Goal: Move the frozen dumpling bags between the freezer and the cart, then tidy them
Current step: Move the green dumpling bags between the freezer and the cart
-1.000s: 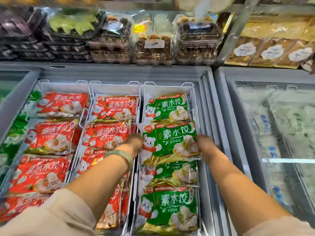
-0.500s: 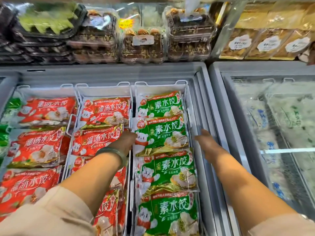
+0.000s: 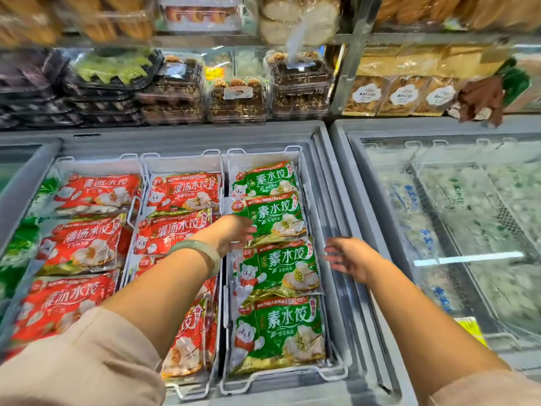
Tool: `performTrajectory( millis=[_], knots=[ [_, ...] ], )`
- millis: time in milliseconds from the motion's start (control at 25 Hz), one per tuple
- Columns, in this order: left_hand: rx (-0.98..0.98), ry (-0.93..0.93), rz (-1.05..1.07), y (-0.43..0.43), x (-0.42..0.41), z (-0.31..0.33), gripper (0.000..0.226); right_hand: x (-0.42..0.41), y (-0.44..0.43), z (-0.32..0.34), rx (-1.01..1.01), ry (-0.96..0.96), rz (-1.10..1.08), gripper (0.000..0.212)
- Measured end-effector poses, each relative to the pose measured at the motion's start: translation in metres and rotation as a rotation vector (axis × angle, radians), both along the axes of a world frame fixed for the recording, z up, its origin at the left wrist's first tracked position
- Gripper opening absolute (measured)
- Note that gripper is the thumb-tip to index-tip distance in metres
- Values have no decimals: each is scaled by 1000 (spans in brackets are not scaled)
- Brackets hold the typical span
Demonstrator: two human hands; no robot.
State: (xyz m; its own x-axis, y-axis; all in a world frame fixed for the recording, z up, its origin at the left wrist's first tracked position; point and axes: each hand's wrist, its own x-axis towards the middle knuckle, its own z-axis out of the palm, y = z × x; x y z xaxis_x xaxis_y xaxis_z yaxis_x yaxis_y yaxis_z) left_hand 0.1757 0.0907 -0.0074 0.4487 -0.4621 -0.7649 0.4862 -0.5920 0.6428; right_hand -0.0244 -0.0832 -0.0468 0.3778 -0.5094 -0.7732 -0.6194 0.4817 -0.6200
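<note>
Freezer (image 3: 187, 136): an open grey chest filling the middle and left of the frame, with white wire baskets side by side inside it.
Green dumpling bags (image 3: 281, 326): four, in the rightmost basket (image 3: 333, 369), running in a column from mid-frame down to the lower centre, each overlapping the next like shingles.
Red dumpling bags (image 3: 85, 241): laid in the two baskets to the left of the green column, in similar overlapping rows; the lowest ones are partly covered by the left arm.
Left hand (image 3: 234, 232): centre of the frame, fingers spread and loosely extended over the second green bag from the top (image 3: 278, 215); fingertips are at or just above its lower left corner, and the blur does not let me tell whether they touch. It grips nothing.
Bracelet (image 3: 199, 250): pale green bangle on the left wrist.
Right hand (image 3: 351, 256): right of centre, open with fingers splayed, empty, just beside the right edge of the third green bag (image 3: 281, 268) and over the freezer's inner rim.
Sleeves (image 3: 82, 361): beige, at both lower corners.
Neighbouring freezer (image 3: 456, 230): right side of the frame, glass lid shut, with pale bags blurred beneath.
Shelves (image 3: 240, 98): across the top, stacked with clear trays of pastries and bagged baked goods.
</note>
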Motion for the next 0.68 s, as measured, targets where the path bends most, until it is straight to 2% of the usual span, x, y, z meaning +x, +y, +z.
performTrajectory(
  millis=[280, 680],
  knots=[
    [-60, -54, -123, 33, -58, 39, 30, -76, 54, 35, -57, -30, -135, 13],
    [-68, -26, -430, 78, -154, 43, 19, -215, 190, 47, -56, -16, -456, 13]
  ],
)
